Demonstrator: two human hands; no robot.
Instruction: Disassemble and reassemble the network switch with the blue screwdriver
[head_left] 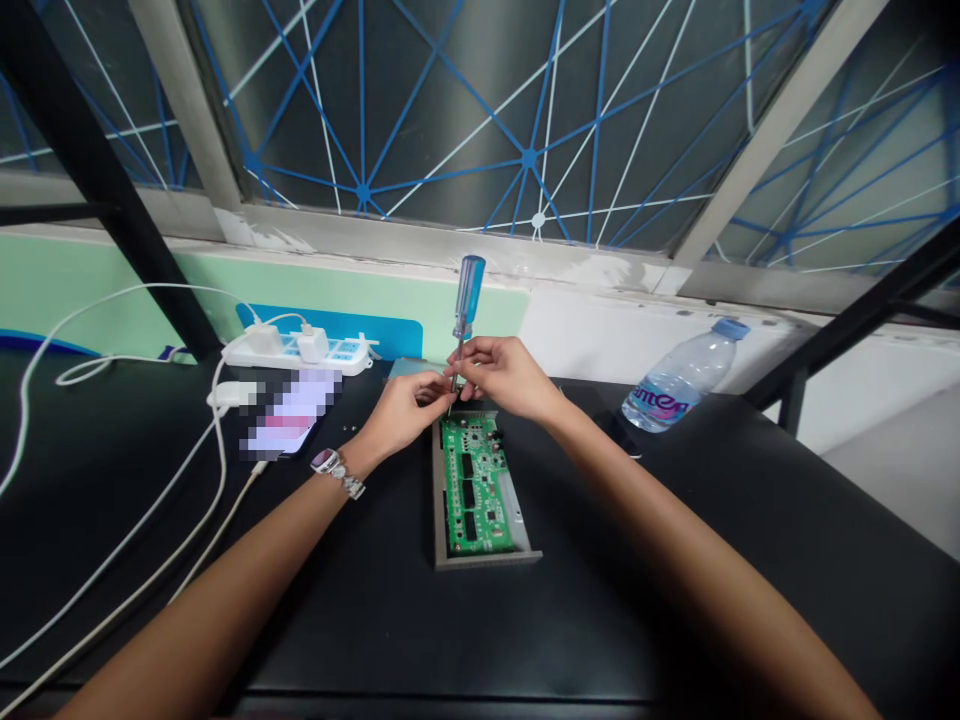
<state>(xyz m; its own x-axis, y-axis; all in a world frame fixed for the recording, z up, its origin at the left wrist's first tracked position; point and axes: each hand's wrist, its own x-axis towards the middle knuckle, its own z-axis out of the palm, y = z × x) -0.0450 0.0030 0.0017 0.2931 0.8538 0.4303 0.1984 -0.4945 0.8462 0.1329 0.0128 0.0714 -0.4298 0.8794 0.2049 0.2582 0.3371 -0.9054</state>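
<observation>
A screwdriver (469, 290) with a clear blue handle stands nearly upright, tip down, at the far end of a green circuit board (480, 490). The fingers of my right hand (510, 375) are closed around its metal shaft, below the handle. Lower on the shaft, the thumb and fingers of my left hand (405, 410) pinch near the tip. Whether a small screw sits between them is hidden. The board lies in a shallow grey metal case (439, 520) with raised edges, flat on the black table (360, 620).
Left of the hands are a phone (292, 415), two tiny metal bits (349, 428), a white power strip (345, 355) with plugs, and loose white cables (217, 450). A water bottle (682, 380) leans at the right. A wall and window frame (450, 240) bound the table's back.
</observation>
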